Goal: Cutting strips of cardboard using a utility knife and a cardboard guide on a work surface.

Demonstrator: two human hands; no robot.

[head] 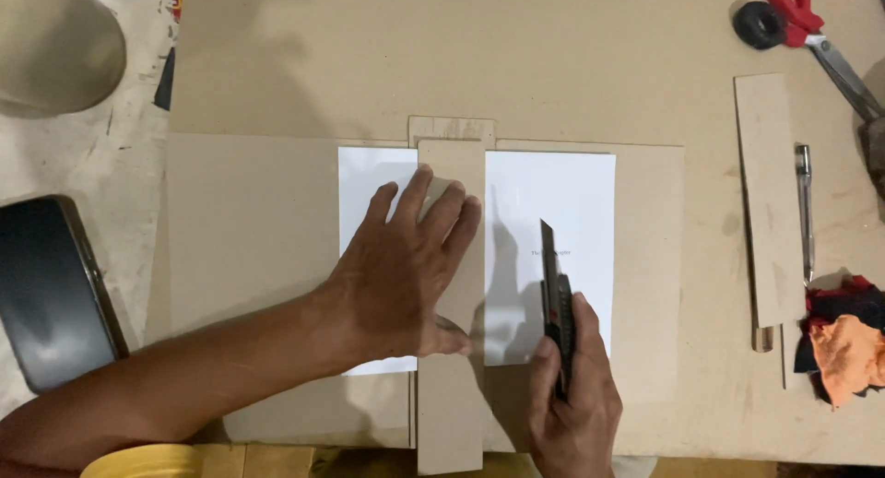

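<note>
From the head camera, the left hand (406, 271) lies flat, fingers spread, pressing down on a narrow cardboard strip (451, 386) that runs upright across a white sheet (562, 211). The palm grasps nothing; it only bears down, partly on the strip and partly on the paper to its left. The right hand (576, 395) is clenched around a black knife (556, 303), its blade pointing away from the person and resting over the sheet just right of the strip's edge. Whether the blade tip actually touches the paper is hard to tell from this angle.

The sheet sits on a large flat board (249, 220), which lies on a wider brown surface (553, 54). A short cardboard piece (452, 128) peeks out above the strip's top end. The sheet shows a faint line of print near the blade.

To the right, well apart from the hands, a second long strip (770, 201) lies upright, with a pen (805, 211) just beside it. Red-handled scissors (811, 31) rest at the upper right, and a bundle of red, dark and orange cloth (843, 340) lies at the right edge. At the left, a dark phone (51, 289) sits on a pale, scuffed table (83, 155). A yellow tape roll (152, 461) shows at the bottom edge under the left forearm.
</note>
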